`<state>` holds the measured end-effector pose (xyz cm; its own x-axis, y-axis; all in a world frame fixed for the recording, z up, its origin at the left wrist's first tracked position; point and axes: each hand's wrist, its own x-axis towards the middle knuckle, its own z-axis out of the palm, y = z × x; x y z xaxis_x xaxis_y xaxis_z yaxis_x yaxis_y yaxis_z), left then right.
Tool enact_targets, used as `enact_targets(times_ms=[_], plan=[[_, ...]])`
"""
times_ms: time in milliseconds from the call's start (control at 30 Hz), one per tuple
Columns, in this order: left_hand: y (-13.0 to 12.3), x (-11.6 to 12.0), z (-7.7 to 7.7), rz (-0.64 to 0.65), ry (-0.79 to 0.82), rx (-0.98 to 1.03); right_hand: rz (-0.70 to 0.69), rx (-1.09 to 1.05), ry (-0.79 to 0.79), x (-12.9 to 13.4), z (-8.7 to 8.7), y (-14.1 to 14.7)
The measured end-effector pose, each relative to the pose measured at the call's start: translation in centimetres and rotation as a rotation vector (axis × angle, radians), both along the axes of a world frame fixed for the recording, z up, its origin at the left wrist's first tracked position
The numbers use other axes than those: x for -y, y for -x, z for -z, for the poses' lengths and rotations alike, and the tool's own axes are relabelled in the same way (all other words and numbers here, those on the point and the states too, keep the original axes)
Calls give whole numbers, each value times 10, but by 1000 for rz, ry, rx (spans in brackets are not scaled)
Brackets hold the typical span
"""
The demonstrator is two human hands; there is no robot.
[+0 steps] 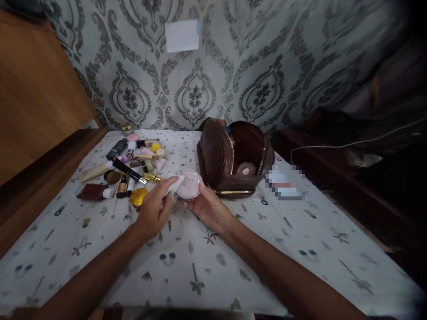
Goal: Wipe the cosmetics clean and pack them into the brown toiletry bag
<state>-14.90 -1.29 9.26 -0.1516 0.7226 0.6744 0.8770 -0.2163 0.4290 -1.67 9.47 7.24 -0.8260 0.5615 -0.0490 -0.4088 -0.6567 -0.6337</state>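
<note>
Held in my right hand (211, 206) is a round, pale pink powder compact (189, 184), its flat face turned up towards me. My left hand (154, 209) pinches a folded white wipe (175, 186) against the compact's left edge. Just left of that hand a round gold compact (138, 197) lies on the cloth. Behind both hands stands a brown leather bag (216, 155), unzipped, its dark inside partly showing. A gold tube (151, 178) lies just beyond my left fingers.
Several cosmetics crowd the table's left side, among them a dark red bottle (91, 192), a black tube (126, 170) and a dark green bottle (116, 150). A blurred-out flat item (283, 183) lies right of the bag. The patterned tablecloth (196, 262) reaches the wallpapered wall.
</note>
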Motion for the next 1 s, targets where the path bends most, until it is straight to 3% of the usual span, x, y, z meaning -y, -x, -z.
enact_targets(times_ms=[133, 300, 433, 533, 667, 800, 867, 1000], plan=[[4, 3, -5, -75, -13, -23, 84, 10, -185, 2, -11, 0], [5, 8, -5, -62, -62, -83, 142, 69, -332, 0, -35, -12], [2, 10, 1, 5, -66, -119, 254, 119, -451, -19, -69, -30], [1, 9, 6, 50, -62, -153, 367, 205, -664, -48, -103, -47], [3, 7, 9, 95, -19, -197, 494, 562, -1131, -94, -143, -63], [6, 5, 13, 126, 9, -184, 493, 1286, -1667, -123, -167, -61], [7, 5, 16, 144, 28, -170, 414, 1488, -1779, -130, -177, -56], [7, 4, 18, 178, 59, -174, 329, 1537, -1827, -137, -193, -47]])
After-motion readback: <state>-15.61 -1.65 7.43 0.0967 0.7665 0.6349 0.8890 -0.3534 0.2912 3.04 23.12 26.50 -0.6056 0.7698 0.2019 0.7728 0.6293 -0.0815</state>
